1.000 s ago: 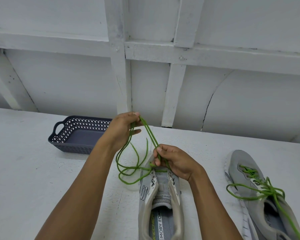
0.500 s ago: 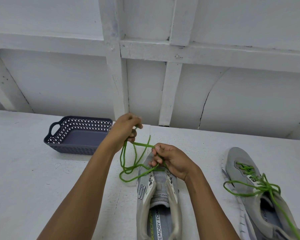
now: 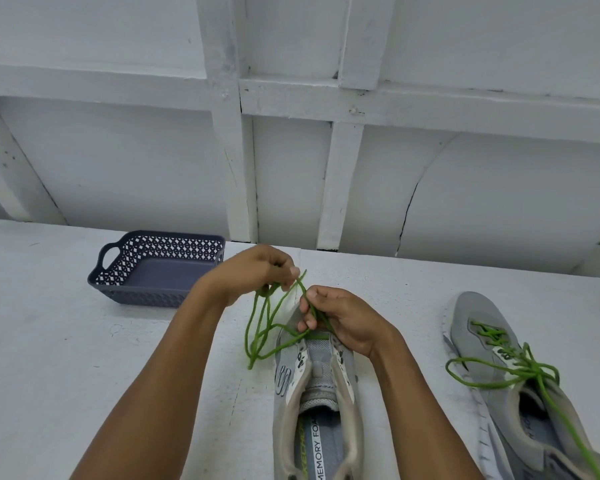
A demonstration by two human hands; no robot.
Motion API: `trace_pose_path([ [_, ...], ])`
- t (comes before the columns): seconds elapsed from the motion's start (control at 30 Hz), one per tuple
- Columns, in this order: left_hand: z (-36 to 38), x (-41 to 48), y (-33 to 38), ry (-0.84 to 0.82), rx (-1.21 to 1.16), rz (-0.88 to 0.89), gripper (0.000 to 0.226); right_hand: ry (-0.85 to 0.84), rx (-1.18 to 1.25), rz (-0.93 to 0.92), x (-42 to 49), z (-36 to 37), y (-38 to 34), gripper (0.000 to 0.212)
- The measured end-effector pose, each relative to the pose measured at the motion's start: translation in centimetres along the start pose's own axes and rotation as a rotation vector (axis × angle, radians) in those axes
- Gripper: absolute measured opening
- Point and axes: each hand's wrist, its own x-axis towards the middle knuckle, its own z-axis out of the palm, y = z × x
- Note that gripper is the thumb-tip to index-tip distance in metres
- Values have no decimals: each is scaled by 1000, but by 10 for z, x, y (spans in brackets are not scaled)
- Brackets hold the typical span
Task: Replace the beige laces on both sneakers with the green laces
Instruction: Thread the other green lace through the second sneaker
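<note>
Green lace [image 3: 247, 341] on the near sneaker [image 3: 312, 410] ran through the lowest eyelets only. The upper eyelets stood unthreaded, and slack strands looped over the table [image 3: 49, 375] on the shoe's left. The second sneaker [image 3: 482, 323], well apart to the right, was already laced with its own green lace [image 3: 537, 370], the ends lying loose. No beige lace showed on either shoe. Assessment: past halfway, with most of the near sneaker's threading outstanding. The left hand [image 3: 253, 268] was raised beyond the toe, fingers curled, pinching strands. The right hand [image 3: 343, 317], just beside it over the toe, pinched a strand at its fingertips.
</note>
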Motion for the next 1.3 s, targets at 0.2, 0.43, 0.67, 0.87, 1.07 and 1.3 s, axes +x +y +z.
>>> trace_pose_path([
  [0.2,-11,-3,-9,253,-307,80,24,-10,-13,-3,0,1,-1,27],
  [0.43,-14,1,-7,383,-1053,132,30,-19,13,2,0,1,0,25],
  [0.67,-3,6,-7,437,-671,50,25,-2,-14,-1,0,3,2,25],
  [0.87,4,-4,7,62,340,-110,34,16,3,4,1,4,2,23],
  [1.07,0,-10,11,-240,491,-95,30,77,20,3,3,6,1,26],
  [1.3,-4,-11,3,-233,333,-86,39,108,36,16,2,8,1,25],
])
